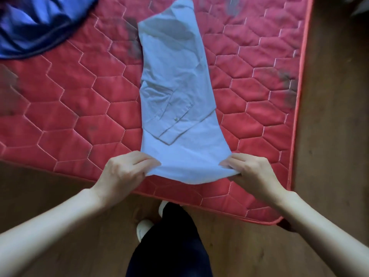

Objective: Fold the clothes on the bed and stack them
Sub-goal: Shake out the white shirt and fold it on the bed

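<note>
I see the light blue shirt (175, 92) lying lengthwise on the red mattress (69, 108), folded into a narrow strip with a buttoned cuff across it. My left hand (121, 172) pinches the shirt's near left corner, fingers curled on the cloth. My right hand (249, 172) pinches the near right corner likewise. A dark blue garment (36, 27) lies beyond the shirt, off to its left.

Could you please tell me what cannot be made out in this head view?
- Dark blue garment: cut off by the top-left edge, unidentifiable.
- Light blue shirt: front hidden underneath.
- Left hand, right hand: fingertips hidden under the hem.
</note>
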